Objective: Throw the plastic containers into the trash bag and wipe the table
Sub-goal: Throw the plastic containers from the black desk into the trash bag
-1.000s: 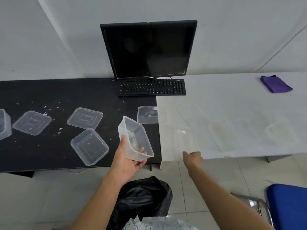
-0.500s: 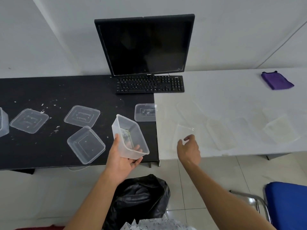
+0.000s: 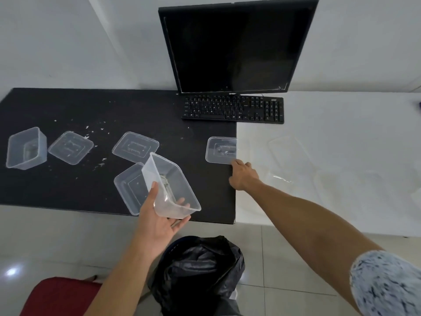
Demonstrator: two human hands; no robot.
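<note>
My left hand (image 3: 159,215) grips a clear plastic container (image 3: 169,185), tilted, above the front edge of the black table (image 3: 68,190). Under it a second clear container (image 3: 131,188) lies on the table. My right hand (image 3: 243,175) reaches over the seam of the two tables, its fingertips at the near edge of a clear lid (image 3: 221,149); whether they touch it is unclear. Two more lids (image 3: 135,147) (image 3: 70,147) and another container (image 3: 26,148) lie further left. The black trash bag (image 3: 200,270) stands open on the floor below my hands.
A monitor (image 3: 234,44) and a keyboard (image 3: 234,108) stand at the back. White crumbs (image 3: 100,164) dot the black table. Faint clear containers (image 3: 289,151) lie on the white table (image 3: 341,124). A red seat (image 3: 59,297) is at bottom left.
My right hand moved forward and left from the white table's front edge to the lid at the seam. My left hand kept hold of the container. The view shifted left.
</note>
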